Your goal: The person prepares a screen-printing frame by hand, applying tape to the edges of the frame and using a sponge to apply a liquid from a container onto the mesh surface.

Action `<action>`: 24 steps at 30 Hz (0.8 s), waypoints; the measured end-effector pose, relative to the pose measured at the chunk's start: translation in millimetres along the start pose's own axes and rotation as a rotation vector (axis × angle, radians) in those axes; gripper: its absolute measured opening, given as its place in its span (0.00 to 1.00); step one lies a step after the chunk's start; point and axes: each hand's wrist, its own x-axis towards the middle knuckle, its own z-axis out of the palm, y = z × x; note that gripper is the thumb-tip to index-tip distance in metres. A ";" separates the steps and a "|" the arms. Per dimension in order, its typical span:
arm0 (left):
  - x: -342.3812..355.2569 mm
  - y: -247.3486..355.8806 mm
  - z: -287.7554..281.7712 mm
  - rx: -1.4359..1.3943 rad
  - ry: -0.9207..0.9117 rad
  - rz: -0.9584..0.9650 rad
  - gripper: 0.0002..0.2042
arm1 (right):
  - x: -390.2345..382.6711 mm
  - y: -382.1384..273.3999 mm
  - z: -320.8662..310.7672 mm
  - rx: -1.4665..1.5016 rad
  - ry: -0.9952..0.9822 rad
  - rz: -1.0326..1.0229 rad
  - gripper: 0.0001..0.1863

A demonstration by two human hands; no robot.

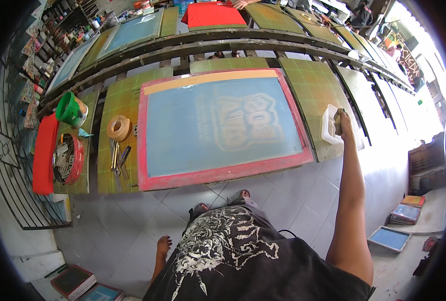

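A printing screen (177,133) with a pink-red frame and blue mesh lies flat on the boards before me; a pale design shows in its mesh. My right hand (346,129) reaches out to the right, its fingers closed round a short, brownish squeegee (338,123). The squeegee is dipped at the right side of a white plastic tub (328,122), whose contents I cannot make out clearly. Low beside my body hangs my left hand (164,245), with loosely bent fingers and nothing visible in them. It touches neither the screen nor the boards.
Left of the screen are a tape roll (118,128), wrenches (115,156), a green bucket (71,109), a red round container (68,159) and red cloth (45,154). Wooden rails (183,48) cross behind. Another person's hand (241,4) is by a red cloth (214,15) at the far table.
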 end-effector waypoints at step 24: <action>23.4 5.8 26.0 -0.099 -0.058 -0.018 0.24 | -14.1 -11.4 0.5 -0.337 0.031 -0.048 0.25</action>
